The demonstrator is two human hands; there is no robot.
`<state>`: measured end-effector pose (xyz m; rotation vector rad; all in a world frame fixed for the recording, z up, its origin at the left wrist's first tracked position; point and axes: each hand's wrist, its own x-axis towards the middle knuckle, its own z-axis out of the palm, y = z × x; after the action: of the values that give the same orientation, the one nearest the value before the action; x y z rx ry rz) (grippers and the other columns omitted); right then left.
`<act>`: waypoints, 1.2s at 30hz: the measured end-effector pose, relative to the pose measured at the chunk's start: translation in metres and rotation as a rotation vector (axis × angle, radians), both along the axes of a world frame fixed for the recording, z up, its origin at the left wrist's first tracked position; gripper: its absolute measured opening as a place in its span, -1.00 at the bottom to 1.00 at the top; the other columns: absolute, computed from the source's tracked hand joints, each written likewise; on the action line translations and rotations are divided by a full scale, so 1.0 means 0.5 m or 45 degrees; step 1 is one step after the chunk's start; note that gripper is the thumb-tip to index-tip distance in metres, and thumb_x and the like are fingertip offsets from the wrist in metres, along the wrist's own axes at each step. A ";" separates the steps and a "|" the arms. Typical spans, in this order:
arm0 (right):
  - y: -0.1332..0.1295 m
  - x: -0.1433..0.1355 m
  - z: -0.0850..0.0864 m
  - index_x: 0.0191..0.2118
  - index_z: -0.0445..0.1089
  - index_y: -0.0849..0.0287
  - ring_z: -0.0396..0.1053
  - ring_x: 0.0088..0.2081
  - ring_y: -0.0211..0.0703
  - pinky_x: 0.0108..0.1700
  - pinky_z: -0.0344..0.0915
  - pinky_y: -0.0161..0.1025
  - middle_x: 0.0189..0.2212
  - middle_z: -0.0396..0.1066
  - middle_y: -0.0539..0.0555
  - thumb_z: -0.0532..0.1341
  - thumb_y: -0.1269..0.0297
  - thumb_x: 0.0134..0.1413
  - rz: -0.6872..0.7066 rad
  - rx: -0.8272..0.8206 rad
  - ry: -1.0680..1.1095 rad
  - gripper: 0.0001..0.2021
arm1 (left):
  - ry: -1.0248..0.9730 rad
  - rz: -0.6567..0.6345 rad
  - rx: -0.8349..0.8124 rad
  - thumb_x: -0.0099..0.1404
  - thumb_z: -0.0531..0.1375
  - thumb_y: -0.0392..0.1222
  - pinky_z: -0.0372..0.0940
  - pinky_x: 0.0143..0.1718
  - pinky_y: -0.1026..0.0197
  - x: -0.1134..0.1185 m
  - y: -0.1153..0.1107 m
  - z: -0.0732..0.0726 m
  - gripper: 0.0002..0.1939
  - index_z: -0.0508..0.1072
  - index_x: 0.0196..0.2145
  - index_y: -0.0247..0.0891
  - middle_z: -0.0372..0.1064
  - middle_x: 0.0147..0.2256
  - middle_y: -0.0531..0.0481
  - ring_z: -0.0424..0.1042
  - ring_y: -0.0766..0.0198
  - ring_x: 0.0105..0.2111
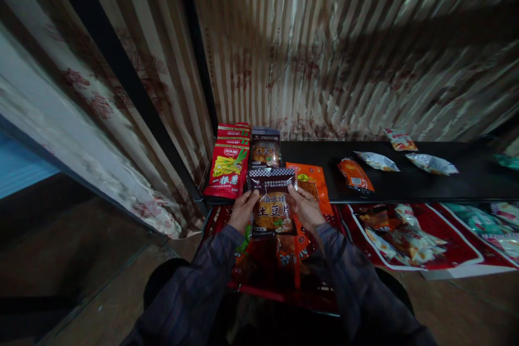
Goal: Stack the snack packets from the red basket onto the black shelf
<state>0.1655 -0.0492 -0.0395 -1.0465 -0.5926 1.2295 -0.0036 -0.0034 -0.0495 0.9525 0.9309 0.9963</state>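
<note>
A dark brown snack packet (274, 206) is held upright by its side edges, its printed front facing me. My left hand (244, 208) pinches the left edge and my right hand (305, 205) pinches the right edge. Just behind it, a similar brown packet (266, 149) lies on the black shelf (300, 150). Red packets (227, 167) overlap in a stack to its left. An orange packet (313, 178) is on the shelf beside my right hand, partly covered by it. Below my hands, a red basket (275, 295) contains more packets.
Farther right on the shelf lie an orange packet (355, 174) and several pale packets (377, 161). Another red basket (466, 251) of packets stands below them. Black posts (121, 70) and striped curtains (243, 38) border the shelf.
</note>
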 end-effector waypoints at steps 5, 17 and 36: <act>0.038 -0.002 0.016 -0.39 0.52 0.12 0.52 -0.37 -0.13 -0.38 0.40 -0.28 -0.45 0.57 0.02 0.50 -0.03 -0.40 -0.104 0.022 0.019 -0.59 | 0.008 0.037 -0.010 -0.08 0.36 0.25 0.35 -0.24 0.18 0.011 0.035 0.006 -0.47 0.53 -0.38 -0.31 0.55 -0.34 -0.08 0.49 0.15 -0.30; 0.072 0.004 -0.002 -0.47 0.47 0.11 0.46 -0.49 -0.18 -0.44 0.37 -0.27 -0.54 0.52 -0.04 0.48 0.02 -0.32 -0.192 0.004 0.008 -0.67 | 0.032 -0.037 -0.027 -0.04 0.32 0.30 0.34 -0.33 0.19 0.022 0.082 0.017 -0.46 0.51 -0.41 -0.30 0.52 -0.44 -0.05 0.47 0.20 -0.42; 0.111 0.035 -0.003 -0.50 0.41 0.09 0.45 -0.52 -0.16 -0.49 0.38 -0.25 -0.59 0.49 -0.05 0.49 0.00 -0.35 -0.266 -0.055 -0.012 -0.64 | 0.306 -0.119 0.133 0.01 0.30 0.00 0.24 -0.34 0.26 0.024 0.095 0.025 -0.75 0.51 -0.45 -0.25 0.47 -0.43 0.01 0.39 0.22 -0.36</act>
<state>0.1831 0.0064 -0.0410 -1.1220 -0.4530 1.0582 0.0083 0.0442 -0.0371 1.2124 1.0303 0.8702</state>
